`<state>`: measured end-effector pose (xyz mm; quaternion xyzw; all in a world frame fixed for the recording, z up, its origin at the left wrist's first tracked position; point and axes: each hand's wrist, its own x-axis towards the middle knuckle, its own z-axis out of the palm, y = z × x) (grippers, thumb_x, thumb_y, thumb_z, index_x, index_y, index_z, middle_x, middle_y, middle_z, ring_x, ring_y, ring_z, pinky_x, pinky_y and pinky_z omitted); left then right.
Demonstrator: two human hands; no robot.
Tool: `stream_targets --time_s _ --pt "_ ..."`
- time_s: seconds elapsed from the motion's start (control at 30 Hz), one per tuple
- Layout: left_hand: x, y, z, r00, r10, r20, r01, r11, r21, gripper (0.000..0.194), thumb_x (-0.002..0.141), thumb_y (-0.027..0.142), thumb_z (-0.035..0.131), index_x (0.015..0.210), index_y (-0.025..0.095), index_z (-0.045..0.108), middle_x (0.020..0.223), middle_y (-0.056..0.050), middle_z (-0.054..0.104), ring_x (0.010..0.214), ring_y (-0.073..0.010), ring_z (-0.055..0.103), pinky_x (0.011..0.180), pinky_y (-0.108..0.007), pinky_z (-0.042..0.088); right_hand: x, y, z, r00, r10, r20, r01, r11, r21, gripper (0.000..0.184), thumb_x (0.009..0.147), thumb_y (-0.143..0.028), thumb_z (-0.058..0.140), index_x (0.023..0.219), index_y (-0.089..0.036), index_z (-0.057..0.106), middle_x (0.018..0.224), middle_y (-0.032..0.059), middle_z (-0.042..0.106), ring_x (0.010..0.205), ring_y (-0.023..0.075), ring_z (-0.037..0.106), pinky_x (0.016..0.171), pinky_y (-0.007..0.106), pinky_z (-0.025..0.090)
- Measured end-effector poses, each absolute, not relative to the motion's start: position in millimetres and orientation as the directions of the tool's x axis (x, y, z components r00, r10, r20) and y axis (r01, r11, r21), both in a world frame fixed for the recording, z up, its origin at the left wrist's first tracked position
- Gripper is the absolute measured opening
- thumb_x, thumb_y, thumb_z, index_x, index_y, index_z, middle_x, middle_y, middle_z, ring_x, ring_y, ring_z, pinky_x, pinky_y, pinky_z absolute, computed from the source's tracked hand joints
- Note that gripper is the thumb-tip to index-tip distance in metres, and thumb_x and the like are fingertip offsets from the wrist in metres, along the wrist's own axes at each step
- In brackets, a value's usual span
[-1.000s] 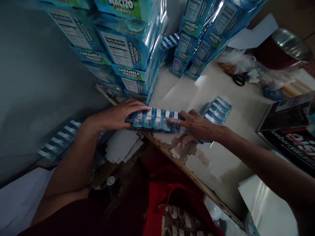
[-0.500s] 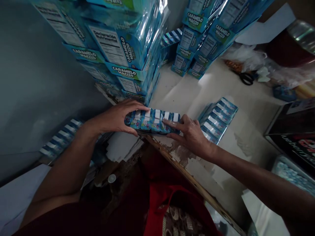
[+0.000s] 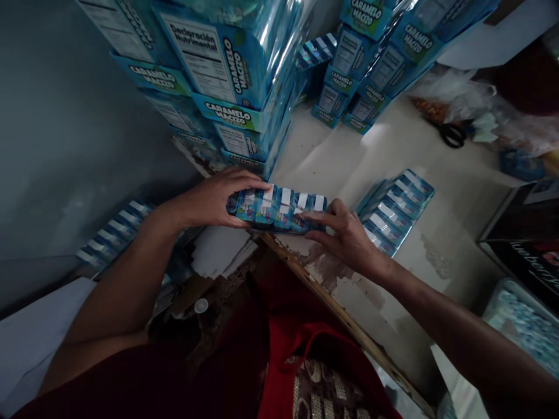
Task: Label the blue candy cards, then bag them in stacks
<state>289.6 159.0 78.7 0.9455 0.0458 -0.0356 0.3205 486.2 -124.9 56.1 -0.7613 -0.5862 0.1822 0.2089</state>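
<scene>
Between my two hands, by the table's front edge, is a row of small blue candy packs (image 3: 283, 208) with white strips across their tops. My left hand (image 3: 213, 201) wraps around the row's left end, thumb and fingers on either side. At the right end, my right hand (image 3: 345, 233) grips the row, its index finger lying over the packs and its thumb below along the near side. A similar blue pack row (image 3: 395, 212) rests on the table just right of my right hand.
Tall stacks of blue candy boxes (image 3: 231, 119) stand at the back left, with more boxes (image 3: 345, 87) behind. Black scissors (image 3: 453, 135) lie near plastic bags (image 3: 463, 99). A dark box (image 3: 524, 233) and a tub of candies (image 3: 524, 320) are at right; another pack row (image 3: 116, 233) sits lower left.
The view has shifted a little, so most things appear slightly to the right. Both hands stay on the row of candy packs, with the right index finger still lying over it.
</scene>
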Motion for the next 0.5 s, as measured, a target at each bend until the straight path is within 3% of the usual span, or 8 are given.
stream_targets --time_s 0.2,0.27,0.37,0.5 --pt "288.4 158.7 76.5 0.995 0.052 -0.084 0.093 -0.787 0.610 0.077 0.087 0.059 0.069 0.155 0.025 0.060 0.160 -0.004 0.059 0.150 -0.0281 0.050 0.129 -0.050 0.040 488.1 -120.2 59.5 0.206 0.975 -0.081 0.905 -0.222 -0.362 0.071 0.099 -0.069 0.069 0.165 -0.048 0.052 0.105 0.0067 0.051 0.089 0.0241 0.054 0.083 0.039 0.049" --pt "288.3 157.4 77.3 0.995 0.047 -0.088 0.092 -0.780 0.619 0.078 0.087 0.057 0.070 0.156 0.022 0.059 0.161 -0.007 0.058 0.151 -0.0294 0.050 0.129 -0.052 0.040 489.2 -119.0 59.7 0.187 0.977 -0.106 0.919 -0.212 -0.333 0.072 0.099 -0.068 0.070 0.165 -0.049 0.051 0.108 0.0070 0.051 0.090 0.0240 0.054 0.084 0.038 0.049" --pt "287.1 155.2 78.2 0.995 0.050 -0.082 0.090 -0.782 0.617 0.079 0.086 0.056 0.070 0.156 0.021 0.060 0.159 -0.008 0.059 0.150 -0.0311 0.050 0.128 -0.052 0.041 490.0 -119.8 58.2 0.197 0.976 -0.098 0.895 -0.219 -0.389 0.059 0.103 -0.051 0.073 0.160 -0.048 0.059 0.106 0.0060 0.051 0.088 0.0224 0.055 0.081 0.035 0.049" --pt "284.8 155.0 76.1 0.996 0.060 -0.070 0.091 -0.795 0.600 0.078 0.086 0.056 0.069 0.158 0.026 0.058 0.160 -0.005 0.059 0.150 -0.0326 0.050 0.127 -0.053 0.040 491.2 -121.4 59.2 0.212 0.973 -0.092 0.798 -0.227 -0.559 0.048 0.098 -0.040 0.080 0.145 -0.046 0.074 0.102 0.0044 0.051 0.086 0.0212 0.057 0.079 0.035 0.052"
